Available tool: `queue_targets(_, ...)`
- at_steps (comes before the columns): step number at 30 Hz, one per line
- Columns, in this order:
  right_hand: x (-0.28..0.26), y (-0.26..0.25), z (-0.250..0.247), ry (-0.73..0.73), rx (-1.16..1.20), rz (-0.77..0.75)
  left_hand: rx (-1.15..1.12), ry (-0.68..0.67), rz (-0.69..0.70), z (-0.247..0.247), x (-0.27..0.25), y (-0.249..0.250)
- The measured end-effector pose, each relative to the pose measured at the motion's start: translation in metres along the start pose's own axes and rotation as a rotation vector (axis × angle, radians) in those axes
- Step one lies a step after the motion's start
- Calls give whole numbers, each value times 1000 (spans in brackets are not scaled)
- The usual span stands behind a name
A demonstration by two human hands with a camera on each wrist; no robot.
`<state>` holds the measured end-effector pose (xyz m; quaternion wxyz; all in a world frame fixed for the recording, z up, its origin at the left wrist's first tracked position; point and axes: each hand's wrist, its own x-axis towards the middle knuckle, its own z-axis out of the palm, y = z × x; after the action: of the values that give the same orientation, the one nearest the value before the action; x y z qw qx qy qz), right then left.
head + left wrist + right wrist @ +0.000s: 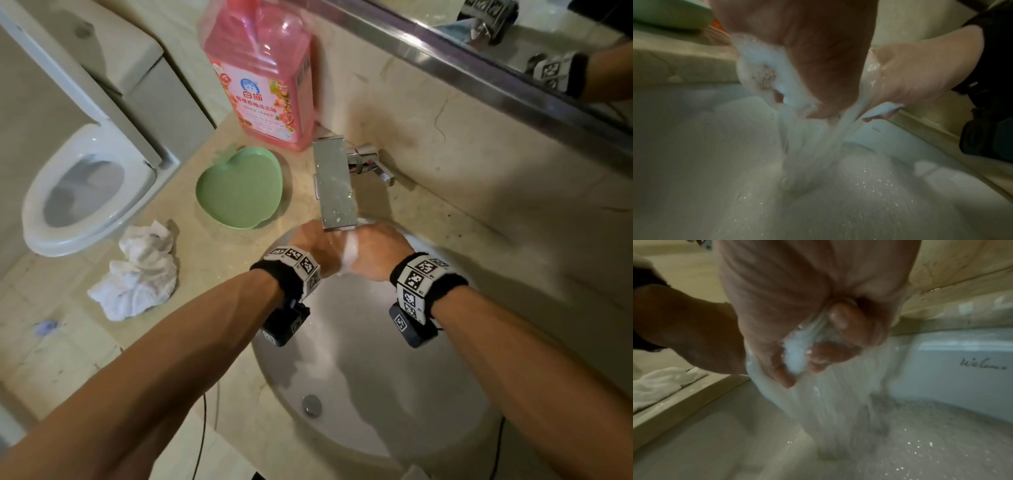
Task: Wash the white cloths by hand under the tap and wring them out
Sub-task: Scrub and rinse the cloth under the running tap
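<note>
At nine o'clock from the basin [445,394], a crumpled white cloth [138,274] is seen lying on the tabletop [85,359], its folds loose and bunched; in the right wrist view only an edge of it is caught at the left border, cut off by the frame. At twelve o'clock from that cloth, a green apple-shaped dish [239,188] and a pink detergent bottle [263,78] are shown by the head view, the bottle's top being cut off. Under the tap [334,185] the left hand [310,245] and right hand [375,246] are brought together, and their fingers are hidden from above by the spout. A second cloth [795,353] is shown only by the wrist views: a small, soaked white wad, foamy and blurred. It is pinched by curled fingers [846,324] of the right hand, and suds are seen beside the left hand, whose fingers appear curled round the wad too. Water is seen streaming down into the basin.
</note>
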<state>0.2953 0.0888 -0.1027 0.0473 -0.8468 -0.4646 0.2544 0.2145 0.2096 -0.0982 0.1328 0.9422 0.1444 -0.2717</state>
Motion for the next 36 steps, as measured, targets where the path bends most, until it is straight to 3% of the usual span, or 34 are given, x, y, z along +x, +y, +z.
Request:
queue_targets(4, -4, 4, -1, -7, 307, 89, -258, 23, -43, -8, -6, -6)
queue_targets(6, -8, 8, 3, 49, 446, 149, -508, 48, -44, -12, -12, -11)
queue_targets(10, -15, 14, 9, 166, 555, 251, -957, 35, 39, -23, -21, -28)
queue_targets(12, -17, 9, 11, 212, 632, 265, -1130, 76, -16, -22, -26, -30)
queue_targets(15, -21, -6, 12, 75, 834, 271, -1372, 216, -130, -18, -33, -30)
queue_targets(19, -27, -17, 2, -152, 1015, 261, -1198, 157, 47, -17, -42, -42)
queue_targets(21, -26, -25, -2, -127, 1072, 220, -1072, 96, 147, -17, -49, -46)
queue_targets(23, -22, -35, -3, -33, 1140, 196, -862, 140, 192, -15, -55, -47)
queue_targets(26, -18, -44, -3, 49, 1060, 166, -798, 307, 90, -12, -60, -50)
queue_targets(29, -15, -47, -3, 37, 958, 141, -706, 378, -41, -10, -61, -54)
queue_targets(32, -16, -44, -5, -4, 876, 118, -649, 385, 12, -11, -64, -57)
queue_targets(36, -24, -28, -9, 55, 688, 88, -598, 271, 111, -13, -64, -58)
